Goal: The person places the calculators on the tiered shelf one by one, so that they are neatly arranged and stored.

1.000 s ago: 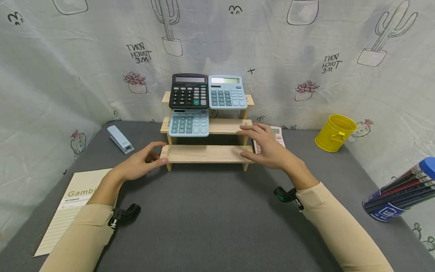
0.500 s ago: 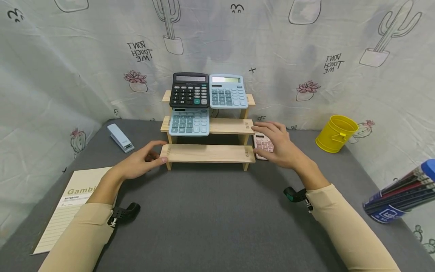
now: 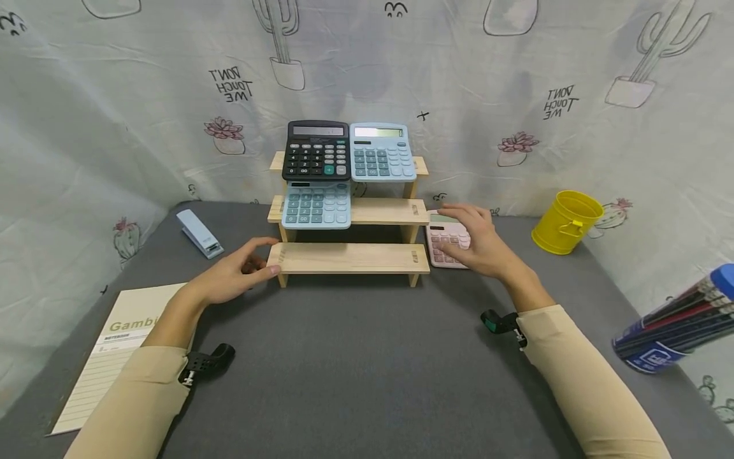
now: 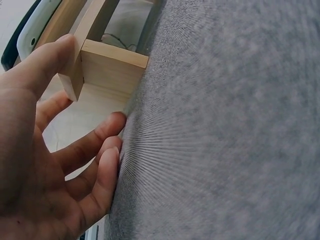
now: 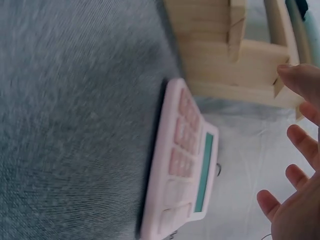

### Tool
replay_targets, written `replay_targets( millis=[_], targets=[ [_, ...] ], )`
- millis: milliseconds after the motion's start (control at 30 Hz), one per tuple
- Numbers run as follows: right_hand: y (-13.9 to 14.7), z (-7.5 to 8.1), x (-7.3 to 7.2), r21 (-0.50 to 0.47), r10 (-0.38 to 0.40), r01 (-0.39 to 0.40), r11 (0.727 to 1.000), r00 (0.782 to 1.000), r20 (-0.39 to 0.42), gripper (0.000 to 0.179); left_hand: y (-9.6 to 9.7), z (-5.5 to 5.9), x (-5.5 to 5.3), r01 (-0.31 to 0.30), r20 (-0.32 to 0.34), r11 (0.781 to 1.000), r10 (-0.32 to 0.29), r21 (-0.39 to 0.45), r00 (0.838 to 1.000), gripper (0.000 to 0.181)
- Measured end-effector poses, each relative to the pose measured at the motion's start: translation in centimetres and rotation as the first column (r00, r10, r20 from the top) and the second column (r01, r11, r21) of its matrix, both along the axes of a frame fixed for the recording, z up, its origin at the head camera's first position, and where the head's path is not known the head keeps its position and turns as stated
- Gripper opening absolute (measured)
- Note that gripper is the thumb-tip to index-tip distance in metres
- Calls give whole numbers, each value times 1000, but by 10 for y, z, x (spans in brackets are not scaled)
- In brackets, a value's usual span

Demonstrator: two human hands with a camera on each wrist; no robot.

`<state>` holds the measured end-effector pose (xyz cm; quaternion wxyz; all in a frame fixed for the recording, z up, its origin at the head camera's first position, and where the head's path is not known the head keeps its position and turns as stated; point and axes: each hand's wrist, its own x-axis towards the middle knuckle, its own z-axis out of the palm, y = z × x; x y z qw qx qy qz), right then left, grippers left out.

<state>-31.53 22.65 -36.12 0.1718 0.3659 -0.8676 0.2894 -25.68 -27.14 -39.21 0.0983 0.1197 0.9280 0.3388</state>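
Observation:
A three-step wooden display stand [image 3: 350, 258] stands on the grey tabletop. My left hand [image 3: 237, 271] pinches the left end of its lowest step, thumb at the front corner and index finger at the back. The left wrist view shows the other fingers bent near the cloth. My right hand [image 3: 482, 245] hovers off the stand's right end, fingers spread and holding nothing. Under it lies a pink calculator [image 3: 441, 252], partly hidden by that hand. A black calculator [image 3: 316, 152] and a light blue calculator [image 3: 383, 153] lean on the top step; another blue calculator [image 3: 317, 207] leans on the middle step.
A light blue stapler [image 3: 199, 233] lies left of the stand, and a notebook [image 3: 109, 357] is partly beneath my left forearm. To the right are a yellow bucket [image 3: 566, 223] and a blue-lidded tub of pencils [image 3: 668, 325]. A printed curtain [image 3: 355, 57] rises behind.
My right hand has moved right, off the end of the lowest step, and more of the pink calculator shows. The left hand stays at the stand's left end.

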Motion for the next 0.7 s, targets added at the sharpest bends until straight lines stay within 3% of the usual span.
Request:
replay_targets(
  millis=[233,500,600,700],
  targets=[
    [6,-10,-11,44,-82,79,996,994,66,62,0,0,-1,6,-7,1000,-6,1,1000,74],
    [9,-13,-19,87,-153,140,986,974,166,61,1,4,1,5,-4,1000,-5,-3,1000,75],
    [7,-14,-21,130,-190,164,978,957,219,63,0,4,1,5,-6,1000,-5,-3,1000,74],
    [2,-17,-22,195,-249,199,961,927,282,70,-1,2,1,4,-6,1000,-4,-8,1000,74]
  ],
)
